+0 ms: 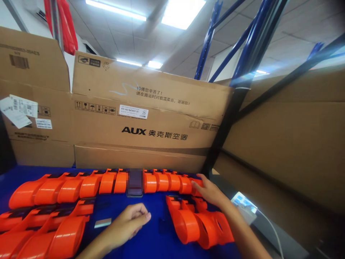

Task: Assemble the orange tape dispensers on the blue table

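Ceiling light (183, 13) burns out white. Bluish flare crosses the post (249, 50). Phone (134, 182) is pixelated; lower right corner is dim, blurred.

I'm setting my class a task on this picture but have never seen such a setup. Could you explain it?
There is no machine: a person works bare-handed, seen by a camera worn on their own head. On the blue surface lie groups of curved orange pieces, with a phone-like device in the back row. Printed cardboard stands behind. The left hand is loosely curled, nothing visible in it. The right hand touches the orange piece at the back row's right end; whether it grips is unclear.
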### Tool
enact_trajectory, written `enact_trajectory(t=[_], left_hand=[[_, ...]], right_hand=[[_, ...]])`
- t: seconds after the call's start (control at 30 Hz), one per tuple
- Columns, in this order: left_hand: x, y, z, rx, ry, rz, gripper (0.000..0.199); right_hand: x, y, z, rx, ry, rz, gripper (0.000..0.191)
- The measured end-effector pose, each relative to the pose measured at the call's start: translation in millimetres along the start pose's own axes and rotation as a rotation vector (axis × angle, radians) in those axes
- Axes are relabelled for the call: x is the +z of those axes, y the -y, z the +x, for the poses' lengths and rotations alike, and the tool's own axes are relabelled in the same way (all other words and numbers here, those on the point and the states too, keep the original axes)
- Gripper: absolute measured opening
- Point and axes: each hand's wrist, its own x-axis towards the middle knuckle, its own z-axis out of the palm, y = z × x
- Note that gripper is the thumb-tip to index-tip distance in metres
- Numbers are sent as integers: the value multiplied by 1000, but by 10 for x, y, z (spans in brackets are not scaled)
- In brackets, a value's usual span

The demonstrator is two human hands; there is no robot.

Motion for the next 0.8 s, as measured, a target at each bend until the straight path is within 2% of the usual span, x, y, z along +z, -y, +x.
enact_trajectory(t=[0.07,0.13,0.23,0.37,0.47,0.53,0.67,0.73,0.8], left_hand=[[9,-22,-6,8,-27,-2,44],[20,-50,-12,9,-39,1,42],[15,-89,-33,-10,-10,22,35],[-20,-118,-108,-67,196,134,20],[-23,-119,-167,-79,332,229,11],[-5,-112,-188,-65,329,304,8],[54,-78,-175,18,196,362,10],[78,-52,-143,65,171,277,11],[91,-25,-102,53,161,175,16]], right_hand=[[-47,160,-57,-31,-68,-23,52],[-96,411,-168,-128,-157,-32,48],[-152,930,-453,-433,-310,32,36],[-107,1633,-895,-708,-183,171,22],[66,1976,-1091,-831,-84,196,18],[220,2099,-1139,-912,-72,166,16],[451,2141,-1142,-991,-125,116,11],[480,2060,-1130,-950,-175,112,10],[453,1894,-1115,-846,-272,164,8]])
